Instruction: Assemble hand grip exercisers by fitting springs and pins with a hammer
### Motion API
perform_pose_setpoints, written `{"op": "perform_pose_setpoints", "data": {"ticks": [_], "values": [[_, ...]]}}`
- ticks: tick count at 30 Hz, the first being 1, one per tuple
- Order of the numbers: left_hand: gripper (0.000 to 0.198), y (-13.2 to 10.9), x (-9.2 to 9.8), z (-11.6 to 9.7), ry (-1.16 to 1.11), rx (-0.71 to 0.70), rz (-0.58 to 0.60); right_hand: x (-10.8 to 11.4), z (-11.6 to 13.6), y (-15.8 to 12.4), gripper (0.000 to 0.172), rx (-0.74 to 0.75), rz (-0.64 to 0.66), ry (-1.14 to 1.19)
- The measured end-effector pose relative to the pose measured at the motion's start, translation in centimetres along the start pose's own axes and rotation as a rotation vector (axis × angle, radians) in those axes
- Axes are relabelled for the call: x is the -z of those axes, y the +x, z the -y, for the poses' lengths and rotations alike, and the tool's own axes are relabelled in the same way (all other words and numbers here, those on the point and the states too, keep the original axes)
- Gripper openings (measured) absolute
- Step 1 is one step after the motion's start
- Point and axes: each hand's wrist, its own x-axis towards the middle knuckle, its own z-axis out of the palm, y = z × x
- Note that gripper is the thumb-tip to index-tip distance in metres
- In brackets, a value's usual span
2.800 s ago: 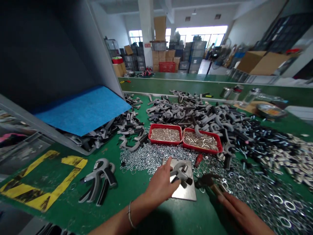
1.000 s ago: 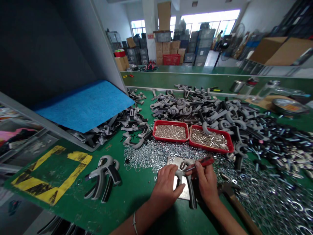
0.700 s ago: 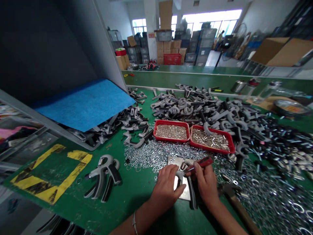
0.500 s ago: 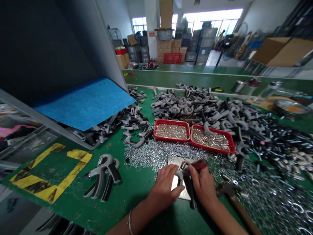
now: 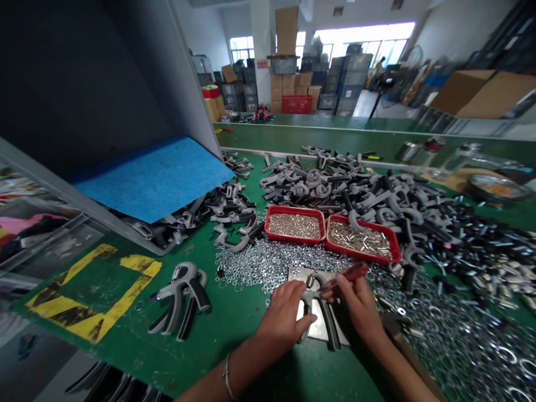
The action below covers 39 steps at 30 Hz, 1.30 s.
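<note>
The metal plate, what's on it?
A gray-and-black tool with a spring lies on the metal plate. The left hand covers part of both, so what's beneath it can't be seen.

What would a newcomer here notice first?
Probably the bright blue sheet at left, below the dark panel. Then the two red trays of small metal pieces, side by side at center. Nearer, the left hand holds a gray grip over a metal plate, the right hand a red-handled tool.

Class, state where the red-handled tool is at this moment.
In the head view, the red-handled tool sits right of centre in the right hand, just below the right red tray.
</note>
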Motion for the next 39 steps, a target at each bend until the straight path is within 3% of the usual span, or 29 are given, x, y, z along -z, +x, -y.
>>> {"op": "perform_pose_setpoints", "data": {"ticks": [6, 14, 19, 23, 29, 34, 39], "values": [[0.057, 0.0, -0.3, 0.2, 0.006, -0.02, -0.027, -0.5, -0.8, -1.0, 0.025, 0.068, -0.02, -0.193], [0.057, -0.1, -0.5, 0.4, 0.012, -0.028, -0.041, -0.9, -0.6, -1.1, 0.028, 0.058, -0.073, -0.194], [0.058, -0.2, -0.5, 0.4, 0.025, -0.055, -0.066, -1.4, -1.3, -1.2, 0.027, 0.195, -0.063, -0.618], [0.056, -0.1, -0.5, 0.0, 0.043, -0.056, -0.069, -2.3, -0.2, -0.6, 0.024, 0.281, 0.066, -0.885], [0.056, 0.0, -0.1, -0.7, 0.086, -0.028, -0.053, -1.9, 2.2, 0.0, 0.018, 0.237, 0.289, -0.648], [0.047, -0.2, -0.4, -0.8, 0.125, -0.088, -0.139, -1.5, 2.6, -2.2, 0.017, 0.176, 0.36, -0.373], [0.042, 0.7, -0.9, -1.4, 0.213, -0.074, -0.149, -0.8, 5.2, -3.4, 0.029, 0.039, 0.522, 0.296]]}}
